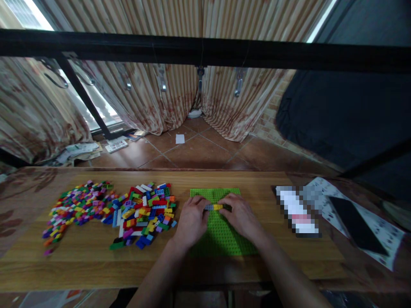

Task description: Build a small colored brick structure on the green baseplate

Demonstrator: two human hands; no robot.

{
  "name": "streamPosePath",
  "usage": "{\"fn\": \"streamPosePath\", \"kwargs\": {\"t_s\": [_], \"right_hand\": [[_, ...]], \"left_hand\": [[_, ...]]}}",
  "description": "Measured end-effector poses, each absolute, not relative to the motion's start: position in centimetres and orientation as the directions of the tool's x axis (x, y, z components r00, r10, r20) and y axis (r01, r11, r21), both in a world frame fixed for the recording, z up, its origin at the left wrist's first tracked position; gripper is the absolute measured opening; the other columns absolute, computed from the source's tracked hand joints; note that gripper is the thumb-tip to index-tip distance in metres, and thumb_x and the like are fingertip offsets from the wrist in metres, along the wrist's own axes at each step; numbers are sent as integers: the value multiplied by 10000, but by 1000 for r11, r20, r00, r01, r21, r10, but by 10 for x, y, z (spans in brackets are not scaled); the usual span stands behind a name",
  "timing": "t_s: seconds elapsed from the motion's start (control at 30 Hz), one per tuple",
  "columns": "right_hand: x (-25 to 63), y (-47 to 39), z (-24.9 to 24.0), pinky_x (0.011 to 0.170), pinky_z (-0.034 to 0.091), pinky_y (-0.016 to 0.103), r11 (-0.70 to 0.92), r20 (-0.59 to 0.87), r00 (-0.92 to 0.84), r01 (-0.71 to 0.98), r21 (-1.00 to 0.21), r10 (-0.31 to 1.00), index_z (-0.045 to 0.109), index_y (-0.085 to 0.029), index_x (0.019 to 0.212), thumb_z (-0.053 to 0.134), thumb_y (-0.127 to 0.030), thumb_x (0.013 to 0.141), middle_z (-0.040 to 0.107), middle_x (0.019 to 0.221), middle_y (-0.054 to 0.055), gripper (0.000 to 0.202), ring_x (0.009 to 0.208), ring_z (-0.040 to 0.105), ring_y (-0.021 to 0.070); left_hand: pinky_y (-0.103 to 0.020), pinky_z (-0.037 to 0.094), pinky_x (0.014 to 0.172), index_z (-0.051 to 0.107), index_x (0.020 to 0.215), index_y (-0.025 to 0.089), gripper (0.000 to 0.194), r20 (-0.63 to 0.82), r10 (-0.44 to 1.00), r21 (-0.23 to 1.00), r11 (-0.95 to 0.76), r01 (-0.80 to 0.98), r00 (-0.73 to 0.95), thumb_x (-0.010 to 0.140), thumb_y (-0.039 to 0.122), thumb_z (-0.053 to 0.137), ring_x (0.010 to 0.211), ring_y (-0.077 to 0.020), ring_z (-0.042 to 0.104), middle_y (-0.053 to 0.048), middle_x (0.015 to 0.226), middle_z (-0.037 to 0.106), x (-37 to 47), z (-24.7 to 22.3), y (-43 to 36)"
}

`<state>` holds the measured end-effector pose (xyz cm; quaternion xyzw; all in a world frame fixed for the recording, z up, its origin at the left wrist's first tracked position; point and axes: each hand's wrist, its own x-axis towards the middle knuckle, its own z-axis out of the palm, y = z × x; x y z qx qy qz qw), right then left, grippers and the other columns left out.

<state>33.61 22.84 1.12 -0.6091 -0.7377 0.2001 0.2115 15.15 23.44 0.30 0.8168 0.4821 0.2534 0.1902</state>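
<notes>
A green studded baseplate (221,239) lies flat in the middle of the wooden board. Over its upper part, my left hand (193,217) and my right hand (240,215) face each other with fingers closed. Between them runs a short row of toy bricks (216,207), grey-blue at the left, yellow in the middle and dark at the right. My left fingers grip the grey-blue end, while my right fingers pinch the dark end. Whether the row is pressed onto the baseplate's studs I cannot tell; my fingers hide both ends.
Larger mixed bricks (146,211) lie heaped left of the baseplate, with a pile of small bricks (81,203) farther left. On the right are a blurred-out device (297,211), a printed sheet (324,188) and a black phone-like slab (358,224). The wooden board (266,184) sits beneath.
</notes>
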Motion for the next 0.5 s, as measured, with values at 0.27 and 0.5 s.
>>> {"fn": "streamPosePath", "kwargs": {"t_s": [0.27,0.5], "right_hand": [[334,229,11,873,419,341,176,78,-160,818,-547,984,707,-201,907,650,-143,801,642,934,54,134,927,569,203],[334,229,12,882,421,348,174,69,-163,822,-542,984,707,-194,918,652,-150,802,646,930,56,136,927,575,204]], "left_hand": [[-402,459,943,643,1052,218,255,258,861,555,-503,663,438,840,121,538,1025,-209,560,-63,1102,607,153,1,233],[-420,454,959,658,1093,245,276,246,855,528,-513,677,456,863,155,535,1053,-212,559,-71,1168,594,154,0,232]]}}
